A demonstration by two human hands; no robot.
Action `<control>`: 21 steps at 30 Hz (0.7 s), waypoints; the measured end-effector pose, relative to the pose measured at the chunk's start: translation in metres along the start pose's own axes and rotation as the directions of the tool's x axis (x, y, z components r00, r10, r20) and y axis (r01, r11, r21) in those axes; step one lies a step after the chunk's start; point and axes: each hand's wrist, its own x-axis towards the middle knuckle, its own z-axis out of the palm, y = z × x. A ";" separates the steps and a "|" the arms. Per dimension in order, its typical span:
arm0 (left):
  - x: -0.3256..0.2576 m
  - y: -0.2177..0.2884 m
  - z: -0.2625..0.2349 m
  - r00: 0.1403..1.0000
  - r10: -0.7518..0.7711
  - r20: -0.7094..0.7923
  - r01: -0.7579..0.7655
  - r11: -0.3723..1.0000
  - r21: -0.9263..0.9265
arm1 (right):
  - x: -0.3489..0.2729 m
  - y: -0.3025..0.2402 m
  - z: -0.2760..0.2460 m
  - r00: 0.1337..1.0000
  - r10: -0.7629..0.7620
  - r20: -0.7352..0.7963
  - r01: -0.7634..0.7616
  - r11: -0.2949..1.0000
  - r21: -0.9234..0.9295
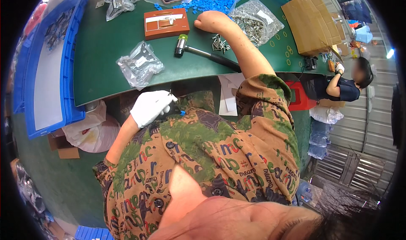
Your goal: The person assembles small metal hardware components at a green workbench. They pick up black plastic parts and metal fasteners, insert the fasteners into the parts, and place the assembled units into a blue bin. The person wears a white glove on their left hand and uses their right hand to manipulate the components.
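My left hand [151, 107], in a white glove, is held in front of my body, just off the table's near edge. Its fingers are pinched around something small and dark that I cannot make out. A small blue piece [182, 112] shows just below those fingertips. My bare right hand [213, 22] reaches across the table, its fingers curled closed at the edge of a heap of small blue plastic pieces [211, 4]. Whatever it may hold is hidden. Beside that wrist lie loose screws [220, 44] and a clear bag of screws [253, 26].
A hammer [203, 51] lies below a brown box [166, 25]. Bagged metal parts [140, 64] rest near the front edge of the green table [97, 64]. Blue crates [50, 108] stand left; a cardboard box [311, 22] stands right. Another person [344, 83] works at far right.
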 end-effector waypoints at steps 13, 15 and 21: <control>0.006 -0.002 0.001 1.000 0.015 -0.005 -0.014 0.994 0.108 | -0.168 -0.116 0.042 0.817 -0.475 -0.327 0.574 0.620 0.535; 0.006 -0.005 0.001 1.000 0.027 -0.008 -0.026 0.990 0.137 | -0.171 -0.120 0.050 0.795 -0.480 -0.371 0.607 0.634 0.479; 0.005 -0.001 -0.001 1.000 0.020 0.004 -0.021 0.986 0.165 | -0.172 -0.119 0.038 0.773 -0.557 -0.305 0.635 0.663 0.398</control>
